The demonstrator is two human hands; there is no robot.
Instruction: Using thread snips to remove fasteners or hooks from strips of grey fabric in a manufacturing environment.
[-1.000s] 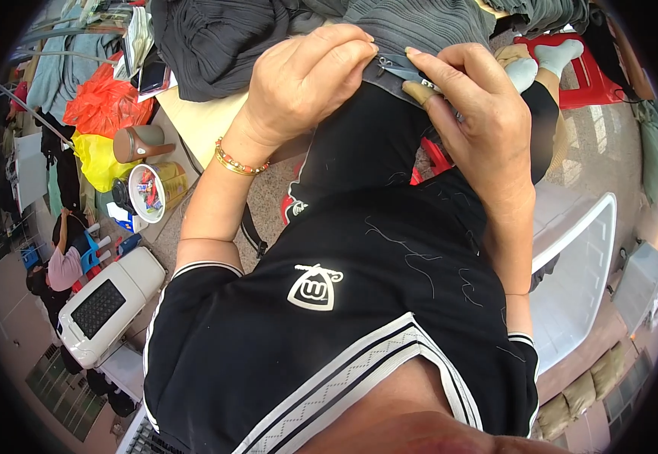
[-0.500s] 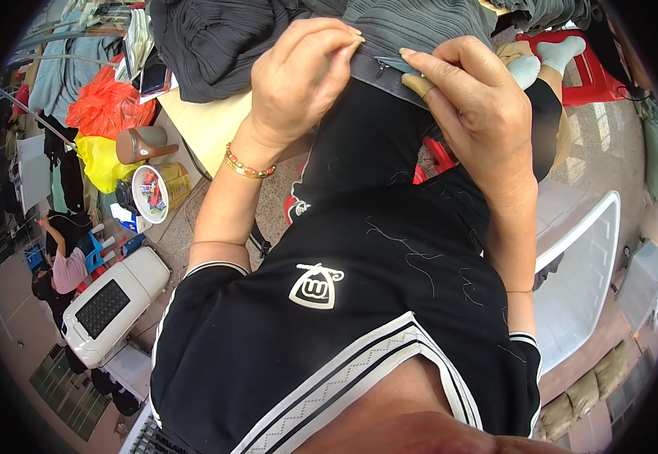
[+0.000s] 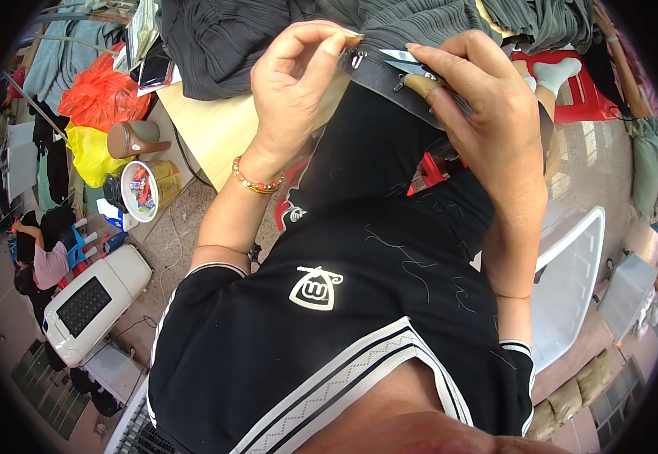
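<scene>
Speckled stone floor [image 3: 164, 250] at middle left; a wooden table [image 3: 208, 132] upper left; a white plastic chair [image 3: 571, 280] at right.

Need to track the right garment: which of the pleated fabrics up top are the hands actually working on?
The dark waistband piece with metal hooks, pinched between the left hand and right hand. The dark pleated pile and grey-green pleated fabric lie untouched.

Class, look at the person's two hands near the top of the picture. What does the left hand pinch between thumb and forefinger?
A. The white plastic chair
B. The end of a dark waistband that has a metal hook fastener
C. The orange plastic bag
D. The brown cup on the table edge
B: the left hand pinches the end of the dark waistband at its metal hook fastener, while the right hand holds a small tool against the band.
</scene>
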